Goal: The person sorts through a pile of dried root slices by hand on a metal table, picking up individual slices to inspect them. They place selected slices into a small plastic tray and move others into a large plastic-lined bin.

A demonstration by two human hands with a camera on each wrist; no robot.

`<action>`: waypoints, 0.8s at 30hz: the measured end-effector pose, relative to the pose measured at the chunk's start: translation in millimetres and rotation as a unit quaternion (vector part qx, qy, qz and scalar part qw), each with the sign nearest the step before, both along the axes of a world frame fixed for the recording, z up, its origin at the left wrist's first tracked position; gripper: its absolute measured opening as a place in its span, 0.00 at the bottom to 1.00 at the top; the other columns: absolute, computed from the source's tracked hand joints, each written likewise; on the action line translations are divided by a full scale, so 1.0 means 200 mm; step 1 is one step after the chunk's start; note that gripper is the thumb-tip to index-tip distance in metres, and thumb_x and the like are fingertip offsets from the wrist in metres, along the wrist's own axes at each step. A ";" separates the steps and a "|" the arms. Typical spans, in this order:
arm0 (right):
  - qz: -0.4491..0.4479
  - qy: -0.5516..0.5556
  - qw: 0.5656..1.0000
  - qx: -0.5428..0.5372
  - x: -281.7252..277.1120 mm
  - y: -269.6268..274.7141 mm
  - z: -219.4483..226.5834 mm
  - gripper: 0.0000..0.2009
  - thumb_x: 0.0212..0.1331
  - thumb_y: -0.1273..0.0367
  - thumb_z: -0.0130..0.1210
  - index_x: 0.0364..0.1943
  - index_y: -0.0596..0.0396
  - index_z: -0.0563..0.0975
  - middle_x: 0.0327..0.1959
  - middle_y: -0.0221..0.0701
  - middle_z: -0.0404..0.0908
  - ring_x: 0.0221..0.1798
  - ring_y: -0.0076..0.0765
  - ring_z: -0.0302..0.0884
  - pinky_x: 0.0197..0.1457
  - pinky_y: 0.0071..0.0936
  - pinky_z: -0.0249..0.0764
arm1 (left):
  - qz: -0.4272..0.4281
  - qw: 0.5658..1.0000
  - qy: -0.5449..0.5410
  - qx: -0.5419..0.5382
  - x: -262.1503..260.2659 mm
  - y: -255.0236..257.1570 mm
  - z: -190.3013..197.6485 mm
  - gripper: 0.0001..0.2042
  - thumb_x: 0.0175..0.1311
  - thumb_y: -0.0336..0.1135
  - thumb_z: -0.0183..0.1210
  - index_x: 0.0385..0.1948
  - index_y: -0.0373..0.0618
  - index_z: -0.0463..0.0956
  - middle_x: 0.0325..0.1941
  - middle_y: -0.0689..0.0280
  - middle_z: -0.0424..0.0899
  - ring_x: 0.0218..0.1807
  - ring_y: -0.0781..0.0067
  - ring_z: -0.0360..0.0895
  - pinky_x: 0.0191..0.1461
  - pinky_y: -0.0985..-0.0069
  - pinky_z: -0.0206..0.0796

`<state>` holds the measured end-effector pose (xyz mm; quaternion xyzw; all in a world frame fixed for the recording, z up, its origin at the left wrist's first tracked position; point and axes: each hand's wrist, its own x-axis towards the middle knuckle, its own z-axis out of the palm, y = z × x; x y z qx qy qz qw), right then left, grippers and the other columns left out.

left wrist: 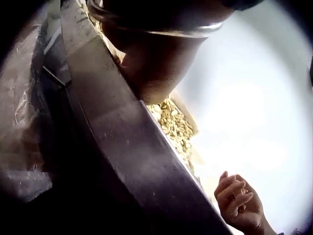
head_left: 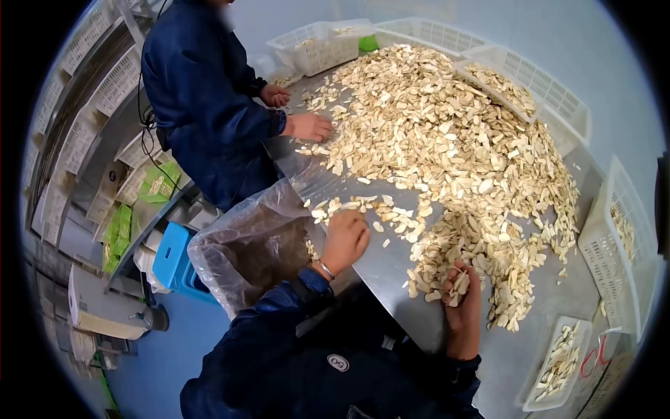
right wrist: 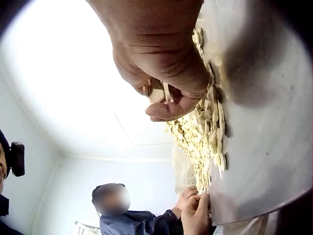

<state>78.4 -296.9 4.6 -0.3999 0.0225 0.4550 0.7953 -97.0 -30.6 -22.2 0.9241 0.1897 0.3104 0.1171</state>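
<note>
A big heap of pale, flat slices (head_left: 447,140) covers a steel table (head_left: 391,272). My left hand (head_left: 345,237) rests at the table's near edge with bent fingers on a few slices (head_left: 335,207), beside a clear plastic bag (head_left: 251,244); what lies under the fingers is hidden. In the left wrist view only the heel of that hand (left wrist: 156,68) and the table edge (left wrist: 132,147) show. My right hand (head_left: 460,286) lies palm up at the heap's near end, curled round several slices. In the right wrist view its thumb and fingers (right wrist: 168,108) pinch slices (right wrist: 200,132).
Another person in a blue jacket (head_left: 202,91) stands at the table's left side with both hands (head_left: 310,127) in the slices. White baskets (head_left: 321,45) (head_left: 551,91) (head_left: 621,244) ring the table. A small tray (head_left: 558,363) of slices sits near right. A blue stool (head_left: 174,258) stands below left.
</note>
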 end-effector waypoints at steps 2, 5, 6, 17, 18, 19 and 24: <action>0.009 -0.007 1.000 0.012 0.00 0.00 -0.02 0.15 0.73 0.57 0.47 0.51 0.52 0.73 0.35 0.25 0.75 0.31 0.22 0.73 0.25 0.18 0.65 | 0.044 0.999 -0.014 -0.021 0.01 0.02 0.00 0.07 0.57 0.30 0.63 0.34 0.42 0.76 0.47 0.59 0.78 0.52 0.50 0.74 0.57 0.60 0.64; 0.023 -0.016 0.999 0.014 -0.01 0.00 -0.02 0.15 0.72 0.57 0.48 0.52 0.52 0.73 0.36 0.25 0.74 0.31 0.22 0.72 0.26 0.17 0.65 | 0.010 1.000 -0.011 -0.020 0.09 0.06 0.02 0.11 0.57 0.28 0.62 0.41 0.42 0.76 0.53 0.57 0.77 0.57 0.48 0.72 0.60 0.59 0.64; 0.027 -0.020 0.999 0.013 -0.01 0.00 -0.02 0.15 0.72 0.57 0.48 0.52 0.53 0.72 0.36 0.25 0.74 0.31 0.21 0.71 0.26 0.16 0.65 | -0.015 1.000 -0.010 -0.006 0.15 0.05 0.06 0.13 0.58 0.29 0.62 0.44 0.42 0.76 0.55 0.56 0.76 0.59 0.48 0.71 0.61 0.59 0.63; -0.010 -0.013 1.000 0.018 0.04 -0.02 0.00 0.13 0.72 0.60 0.49 0.51 0.54 0.72 0.33 0.25 0.73 0.29 0.20 0.68 0.25 0.16 0.61 | 0.034 0.999 -0.002 -0.010 0.23 0.16 -0.03 0.07 0.56 0.28 0.61 0.36 0.42 0.80 0.43 0.59 0.81 0.49 0.51 0.76 0.53 0.58 0.66; -0.012 -0.009 1.000 0.013 0.03 -0.01 0.00 0.13 0.72 0.61 0.49 0.52 0.54 0.72 0.33 0.25 0.73 0.28 0.19 0.67 0.24 0.16 0.61 | 0.047 0.999 -0.004 -0.004 0.21 0.14 -0.02 0.07 0.56 0.28 0.61 0.36 0.42 0.80 0.43 0.59 0.81 0.49 0.51 0.76 0.52 0.57 0.66; -0.009 -0.006 1.000 0.013 0.02 0.00 0.01 0.13 0.72 0.61 0.49 0.51 0.54 0.72 0.33 0.24 0.73 0.28 0.19 0.67 0.24 0.16 0.61 | 0.061 0.998 -0.007 0.000 0.21 0.13 -0.01 0.07 0.56 0.27 0.61 0.36 0.42 0.80 0.43 0.59 0.81 0.48 0.51 0.76 0.52 0.57 0.65; 0.005 -0.015 1.000 0.017 0.02 -0.02 0.00 0.13 0.72 0.61 0.49 0.51 0.55 0.72 0.33 0.26 0.74 0.29 0.22 0.69 0.27 0.19 0.63 | -0.119 0.993 0.003 0.022 0.38 -0.05 0.02 0.11 0.63 0.36 0.60 0.44 0.42 0.78 0.57 0.56 0.77 0.65 0.47 0.70 0.66 0.57 0.62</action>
